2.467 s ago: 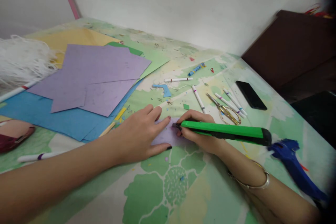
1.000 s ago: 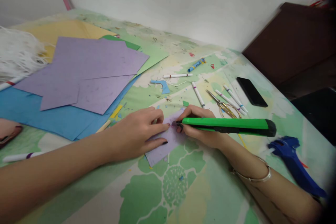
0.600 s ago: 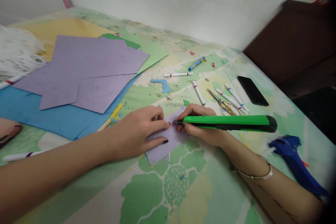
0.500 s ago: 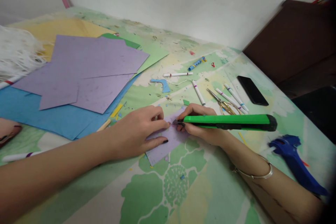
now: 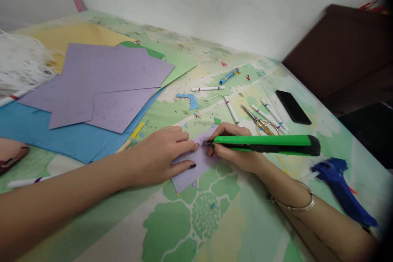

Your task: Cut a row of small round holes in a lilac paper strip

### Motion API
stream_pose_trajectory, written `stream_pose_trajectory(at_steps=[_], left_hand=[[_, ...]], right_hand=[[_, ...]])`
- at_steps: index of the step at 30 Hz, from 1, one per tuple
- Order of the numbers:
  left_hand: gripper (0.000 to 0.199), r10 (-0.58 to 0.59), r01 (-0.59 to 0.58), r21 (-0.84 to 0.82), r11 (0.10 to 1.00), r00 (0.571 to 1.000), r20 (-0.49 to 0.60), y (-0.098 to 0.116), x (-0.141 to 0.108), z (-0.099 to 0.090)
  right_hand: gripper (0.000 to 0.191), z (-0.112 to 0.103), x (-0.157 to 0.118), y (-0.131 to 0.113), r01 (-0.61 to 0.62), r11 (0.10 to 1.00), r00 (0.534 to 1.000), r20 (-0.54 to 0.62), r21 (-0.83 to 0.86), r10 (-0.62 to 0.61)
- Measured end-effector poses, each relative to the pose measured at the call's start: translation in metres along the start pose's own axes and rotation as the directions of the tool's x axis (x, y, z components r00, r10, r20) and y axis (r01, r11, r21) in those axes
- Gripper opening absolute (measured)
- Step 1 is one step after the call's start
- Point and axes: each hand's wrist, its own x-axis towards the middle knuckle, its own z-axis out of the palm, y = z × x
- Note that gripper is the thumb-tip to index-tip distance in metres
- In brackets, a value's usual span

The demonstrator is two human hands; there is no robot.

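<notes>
A small piece of purple paper (image 5: 193,174) lies on the patterned tablecloth between my hands. My left hand (image 5: 162,153) rests on its left part, thumb and index finger apart, pressing it down. In my right hand (image 5: 236,147) is a green and black utility knife (image 5: 267,144), its body pointing off to the right. The blade tip is at the paper, close to my left index fingertip. The right fingers, closed round the front of the knife, hide part of the sheet.
Sheets of purple card (image 5: 110,69) overlap blue paper (image 5: 61,139) at left, beside white string (image 5: 24,63). Scissors (image 5: 259,121), several markers (image 5: 231,109) and a phone (image 5: 293,107) lie beyond my right hand. A blue glue gun (image 5: 340,188) sits near my right forearm.
The view has shifted slightly. Both hands and the knife hold nearly the same place on the purple paper; the knife's rear end sits slightly lower.
</notes>
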Motion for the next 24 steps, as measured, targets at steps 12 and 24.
stream_pose_trajectory(at_steps=[12,24], left_hand=[[0.084,0.026,-0.022,-0.024,0.999,0.980,0.200,-0.016,-0.007,-0.019],[0.069,0.112,-0.118,0.127,0.985,0.992,0.056,0.005,-0.003,-0.002]], right_hand=[[0.006,0.001,-0.003,-0.003,-0.046,0.942,0.995,-0.069,0.334,0.073],[0.011,-0.003,-0.001,0.001,-0.002,0.966,1.000,-0.019,0.258,0.007]])
